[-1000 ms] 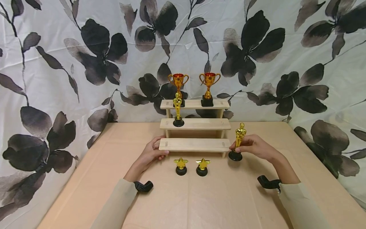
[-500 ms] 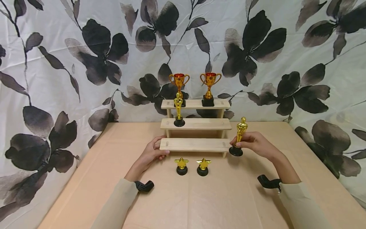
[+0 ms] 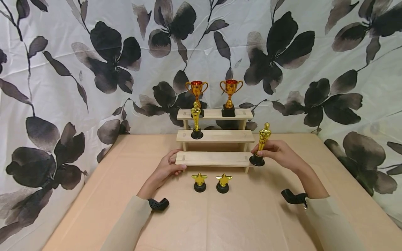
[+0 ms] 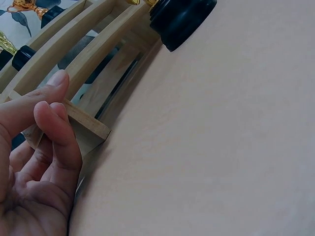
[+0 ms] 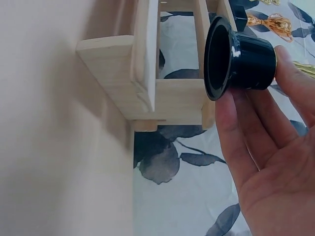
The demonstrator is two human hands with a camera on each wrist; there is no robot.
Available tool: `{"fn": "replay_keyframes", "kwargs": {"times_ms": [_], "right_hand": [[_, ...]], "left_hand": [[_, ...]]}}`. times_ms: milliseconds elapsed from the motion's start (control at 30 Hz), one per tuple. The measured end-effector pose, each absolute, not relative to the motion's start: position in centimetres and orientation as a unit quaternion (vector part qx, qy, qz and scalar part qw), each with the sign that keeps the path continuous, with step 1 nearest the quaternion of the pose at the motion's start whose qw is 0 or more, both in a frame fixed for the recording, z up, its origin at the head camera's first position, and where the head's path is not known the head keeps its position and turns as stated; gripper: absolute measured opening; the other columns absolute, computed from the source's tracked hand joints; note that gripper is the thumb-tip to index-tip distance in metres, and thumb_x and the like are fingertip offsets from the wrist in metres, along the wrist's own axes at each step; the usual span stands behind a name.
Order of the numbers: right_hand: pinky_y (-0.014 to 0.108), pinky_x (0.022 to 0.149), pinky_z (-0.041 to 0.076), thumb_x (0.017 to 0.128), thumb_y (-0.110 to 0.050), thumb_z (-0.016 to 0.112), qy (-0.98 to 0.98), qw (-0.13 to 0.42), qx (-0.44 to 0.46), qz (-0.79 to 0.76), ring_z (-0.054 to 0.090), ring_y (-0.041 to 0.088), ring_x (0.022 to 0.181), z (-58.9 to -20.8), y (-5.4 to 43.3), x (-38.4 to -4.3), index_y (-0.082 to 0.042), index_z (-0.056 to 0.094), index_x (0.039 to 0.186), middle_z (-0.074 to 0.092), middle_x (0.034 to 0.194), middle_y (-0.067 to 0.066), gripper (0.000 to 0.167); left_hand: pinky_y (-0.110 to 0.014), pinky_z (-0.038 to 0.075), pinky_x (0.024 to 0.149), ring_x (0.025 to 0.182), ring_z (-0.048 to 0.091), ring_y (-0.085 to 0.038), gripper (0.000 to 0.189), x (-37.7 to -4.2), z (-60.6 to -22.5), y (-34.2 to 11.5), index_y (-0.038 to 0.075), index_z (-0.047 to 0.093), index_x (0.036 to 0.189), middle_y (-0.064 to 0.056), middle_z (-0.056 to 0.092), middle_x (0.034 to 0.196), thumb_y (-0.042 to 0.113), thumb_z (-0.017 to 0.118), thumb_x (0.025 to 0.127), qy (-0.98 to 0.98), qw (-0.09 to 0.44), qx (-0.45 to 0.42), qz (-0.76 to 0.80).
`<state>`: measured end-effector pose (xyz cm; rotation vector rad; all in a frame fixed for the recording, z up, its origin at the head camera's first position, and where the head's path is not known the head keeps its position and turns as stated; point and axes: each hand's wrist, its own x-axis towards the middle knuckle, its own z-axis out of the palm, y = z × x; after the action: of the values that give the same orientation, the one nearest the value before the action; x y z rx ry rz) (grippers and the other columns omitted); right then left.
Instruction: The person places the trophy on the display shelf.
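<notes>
Slightly higher in the head view than a second ago, the gold figurine (image 3: 263,139), pinched between the right hand's (image 3: 281,155) thumb and fingers, hangs by the near shelf's (image 3: 216,158) right end; the left hand (image 3: 164,168) grips its left end.

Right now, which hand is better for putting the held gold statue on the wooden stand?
Probably the right hand: it holds the gold statue near the right end of the wooden stand, whose left end the left hand grips.
</notes>
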<state>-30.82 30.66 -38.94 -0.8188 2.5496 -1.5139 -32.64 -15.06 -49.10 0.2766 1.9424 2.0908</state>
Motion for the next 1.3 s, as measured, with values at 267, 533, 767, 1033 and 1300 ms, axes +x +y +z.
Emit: {"fn": "replay_keyframes", "kwargs": {"times_ms": [267, 533, 767, 1033, 1300], "right_hand": [[0.021, 0.085, 0.058, 0.099, -0.007, 0.067, 0.830, 0.018, -0.267, -0.489, 0.071, 0.005, 0.101, -38.1, 29.9, -31.3, 0.002, 0.073, 0.116, 0.078, 0.112, 0.013, 0.020], [0.019, 0.087, 0.056, 0.101, -0.009, 0.065, 0.836, 0.014, -0.262, -0.481, 0.069, 0.004, 0.102, -36.7, 29.3, -31.8, 0.002, 0.071, 0.117, 0.077, 0.113, 0.013, 0.021], [0.020, 0.088, 0.056, 0.102, -0.012, 0.064, 0.841, 0.020, -0.258, -0.476, 0.069, 0.005, 0.103, -35.1, 29.1, -32.4, 0.001, 0.071, 0.120, 0.077, 0.114, 0.011, 0.022], [0.018, 0.088, 0.055, 0.102, -0.010, 0.065, 0.845, 0.002, -0.268, -0.463, 0.069, 0.004, 0.103, -34.1, 28.5, -33.2, 0.001, 0.072, 0.118, 0.075, 0.117, 0.020, 0.021], [0.017, 0.087, 0.055, 0.102, -0.012, 0.065, 0.864, -0.008, -0.240, -0.442, 0.068, 0.006, 0.099, -33.3, 27.7, -34.0, -0.001, 0.072, 0.118, 0.074, 0.119, 0.021, 0.021]], "left_hand": [[-0.020, 0.050, 0.057, 0.065, 0.058, -0.011, 0.081, -32.7, -49.1, -15.2, 0.018, 0.037, 0.156, -0.004, 0.071, 0.099, -0.001, 0.078, 0.088, 0.669, 0.140, 0.097, 0.723], [-0.019, 0.050, 0.057, 0.065, 0.058, -0.011, 0.081, -32.7, -49.2, -15.2, 0.017, 0.037, 0.156, -0.005, 0.072, 0.099, -0.002, 0.077, 0.088, 0.668, 0.139, 0.097, 0.724], [-0.019, 0.050, 0.056, 0.065, 0.058, -0.011, 0.082, -32.7, -49.2, -15.1, 0.016, 0.036, 0.156, -0.005, 0.072, 0.098, -0.002, 0.078, 0.088, 0.666, 0.138, 0.096, 0.726], [-0.019, 0.050, 0.056, 0.064, 0.058, -0.011, 0.081, -32.7, -49.1, -15.1, 0.016, 0.036, 0.156, -0.004, 0.072, 0.098, -0.003, 0.077, 0.088, 0.664, 0.140, 0.098, 0.728], [-0.019, 0.050, 0.056, 0.064, 0.058, -0.011, 0.081, -32.6, -49.1, -15.1, 0.014, 0.036, 0.156, -0.004, 0.072, 0.099, -0.003, 0.077, 0.088, 0.663, 0.137, 0.103, 0.729]]}}
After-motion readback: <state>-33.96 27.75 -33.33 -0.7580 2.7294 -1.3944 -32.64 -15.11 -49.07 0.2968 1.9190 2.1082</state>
